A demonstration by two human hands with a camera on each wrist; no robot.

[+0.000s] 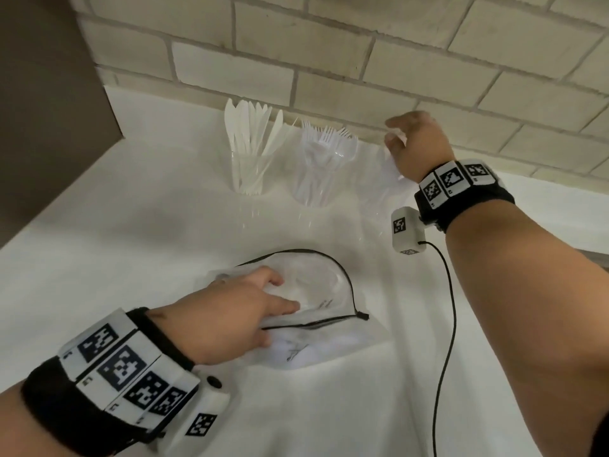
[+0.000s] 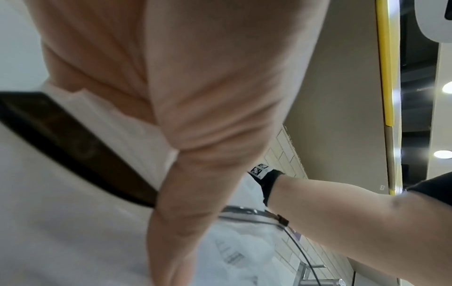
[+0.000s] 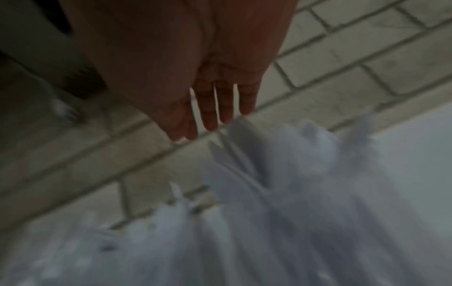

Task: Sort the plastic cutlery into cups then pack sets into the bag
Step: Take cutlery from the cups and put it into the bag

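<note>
a white surface [image 1: 329, 407] runs up to a pale brick wall [image 1: 362, 61]; on it, largest to smallest, sit the task's things. nearest the person lies a clear zip bag [image 1: 329, 351] with a black zipper edge, its mouth gaping open. the left hand [image 1: 237, 315] lies on the bag with fingers straight and spread, pressing the mouth open rather than gripping it.

along the wall stand clear cups. the left cup [image 1: 248, 173] holds white knives [image 1: 250, 127], upright. the middle cup [image 1: 313, 183] holds clear forks [image 1: 329, 136]. a third cup [image 1: 384, 179] stands to their right, under the right hand [image 1: 418, 143]. that hand hovers over it with fingers loosely extended; the right wrist view shows them apart and holding nothing, just above blurred white cutlery tips.

judging from this, sorting looks done, since no loose cutlery lies on the surface. packing seems under way: pale shapes show through the bag, though what they are and how many is unclear.

hard to make out: the third cup's contents, washed out and partly behind the hand. the right wrist view is dark and smeared. the left wrist view is mostly filled by the palm.
</note>
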